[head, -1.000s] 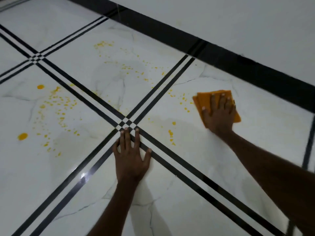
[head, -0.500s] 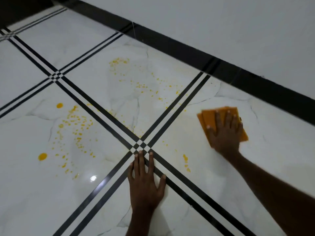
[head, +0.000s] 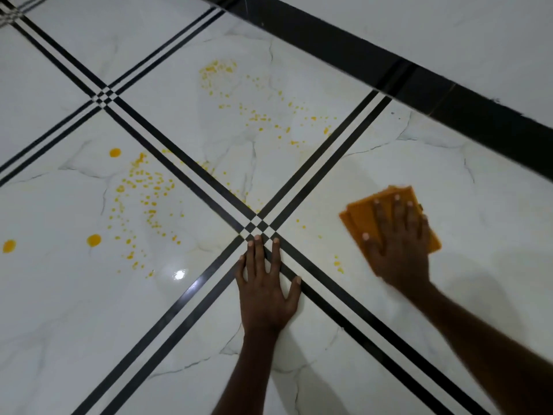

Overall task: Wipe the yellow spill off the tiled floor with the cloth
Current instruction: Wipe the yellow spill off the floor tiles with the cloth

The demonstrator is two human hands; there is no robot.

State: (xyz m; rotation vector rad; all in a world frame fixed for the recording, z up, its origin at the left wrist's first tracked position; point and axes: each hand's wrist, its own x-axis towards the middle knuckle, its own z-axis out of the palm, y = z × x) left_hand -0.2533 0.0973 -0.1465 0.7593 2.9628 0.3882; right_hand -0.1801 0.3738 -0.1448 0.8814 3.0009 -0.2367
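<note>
Right hand (head: 399,244) flat, pressing cloth (head: 359,215); droplets near it fewer than a second ago. Left hand (head: 266,292) spread, bracing on floor (head: 59,310). Most of spill (head: 143,199) remains left.

We see our right hand (head: 399,244) pressed flat on a folded orange cloth (head: 362,215) at the right of the white marble-patterned tiled floor (head: 478,205). Our left hand (head: 266,292) lies spread near the black-striped tile crossing (head: 258,226). Yellow spill droplets (head: 143,187) scatter left and far.
</note>
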